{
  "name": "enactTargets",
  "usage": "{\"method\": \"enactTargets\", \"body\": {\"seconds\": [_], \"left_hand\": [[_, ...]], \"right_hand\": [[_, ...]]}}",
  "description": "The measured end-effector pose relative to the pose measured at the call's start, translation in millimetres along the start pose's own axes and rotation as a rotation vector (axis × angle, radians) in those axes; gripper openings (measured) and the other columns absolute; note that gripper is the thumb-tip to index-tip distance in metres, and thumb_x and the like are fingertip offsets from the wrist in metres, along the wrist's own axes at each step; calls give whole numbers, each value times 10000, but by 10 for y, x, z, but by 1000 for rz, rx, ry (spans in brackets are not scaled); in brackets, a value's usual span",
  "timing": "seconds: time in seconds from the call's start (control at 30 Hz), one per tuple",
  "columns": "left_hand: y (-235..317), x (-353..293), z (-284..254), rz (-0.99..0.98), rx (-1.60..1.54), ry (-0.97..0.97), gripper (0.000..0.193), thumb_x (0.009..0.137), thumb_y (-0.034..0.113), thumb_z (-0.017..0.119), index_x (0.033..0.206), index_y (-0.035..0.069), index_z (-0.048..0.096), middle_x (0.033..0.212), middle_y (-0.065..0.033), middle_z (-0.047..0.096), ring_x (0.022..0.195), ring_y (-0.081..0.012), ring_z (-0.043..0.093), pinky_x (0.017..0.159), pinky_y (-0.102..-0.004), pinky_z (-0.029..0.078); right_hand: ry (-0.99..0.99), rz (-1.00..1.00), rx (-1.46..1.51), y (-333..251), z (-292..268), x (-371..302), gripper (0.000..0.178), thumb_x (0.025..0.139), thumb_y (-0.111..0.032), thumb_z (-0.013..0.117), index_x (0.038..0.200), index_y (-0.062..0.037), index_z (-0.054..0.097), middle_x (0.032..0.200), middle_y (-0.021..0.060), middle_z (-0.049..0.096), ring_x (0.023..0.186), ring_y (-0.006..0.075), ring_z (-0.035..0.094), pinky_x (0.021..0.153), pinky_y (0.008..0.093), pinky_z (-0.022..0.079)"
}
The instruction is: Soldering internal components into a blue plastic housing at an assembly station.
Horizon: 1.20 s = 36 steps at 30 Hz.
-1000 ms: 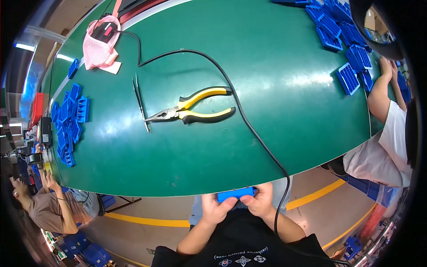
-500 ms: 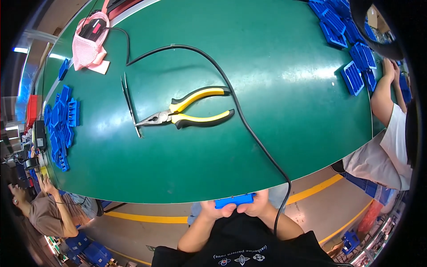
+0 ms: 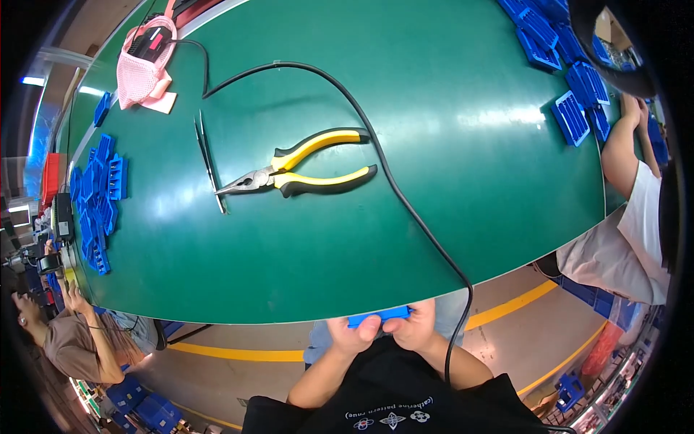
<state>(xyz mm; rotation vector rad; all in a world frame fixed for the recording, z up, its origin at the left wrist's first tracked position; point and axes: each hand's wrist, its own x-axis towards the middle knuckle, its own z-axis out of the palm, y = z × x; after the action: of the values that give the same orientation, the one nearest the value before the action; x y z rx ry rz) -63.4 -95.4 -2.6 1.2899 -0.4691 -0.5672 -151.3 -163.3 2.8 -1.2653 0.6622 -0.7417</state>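
Observation:
Between my two hands, at the near edge of the green table (image 3: 303, 246), is a blue plastic part (image 3: 379, 315). My left hand (image 3: 350, 335) grips its left end and my right hand (image 3: 415, 329) its right end, both thumbs on the near side. The fingers beneath are hidden. Farther up the table lie long-nose pliers (image 3: 296, 165) with yellow and black handles spread apart. Their tips rest on the metal tweezers (image 3: 207, 163).
A black cable (image 3: 405, 199) crosses the table down past my right arm, from a dark device in a pink mesh pouch (image 3: 139, 78). Blue parts (image 3: 94, 199) pile up at left, more blue parts (image 3: 571, 119) at right. A person (image 3: 87, 336) sits left, another (image 3: 622, 217) right.
The blue part looks more tilted, showing less of its face, and my thumbs have shifted on it. Table items sit slightly higher in the picture.

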Motion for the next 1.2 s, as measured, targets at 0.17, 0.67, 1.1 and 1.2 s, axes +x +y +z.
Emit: {"method": "enactTargets", "body": {"seconds": [0.17,0.67,1.1,1.2], "left_hand": [[76,-57,-187,-179,-215,-230,471,887,379,671,1058,-51,580,940,-104,620,686,-170,618,584,-260,493],[369,-91,-243,-204,-90,-551,496,766,7,646,1240,-62,515,1318,-213,500,1233,-300,500,1048,-410,382],[379,-83,-106,-144,-272,-509,445,769,89,672,1157,-29,489,1203,-277,529,1141,-374,543,981,-473,443],[467,-101,-113,-256,-111,-414,497,761,73,719,1198,-38,509,1187,-205,560,1128,-288,560,975,-396,442]], "right_hand": [[-257,131,-2,-41,-176,-80,508,866,-453,673,1050,16,620,1014,111,634,746,190,628,672,301,487],[-253,70,55,-119,-186,-192,232,914,-195,542,930,22,625,648,86,607,556,171,616,518,281,449],[-307,22,81,-152,-184,-201,260,934,-211,538,977,31,625,664,76,624,547,175,619,510,283,474],[-234,62,93,-196,-169,-188,255,933,-202,537,991,30,624,743,94,643,633,174,626,591,291,481]]}}
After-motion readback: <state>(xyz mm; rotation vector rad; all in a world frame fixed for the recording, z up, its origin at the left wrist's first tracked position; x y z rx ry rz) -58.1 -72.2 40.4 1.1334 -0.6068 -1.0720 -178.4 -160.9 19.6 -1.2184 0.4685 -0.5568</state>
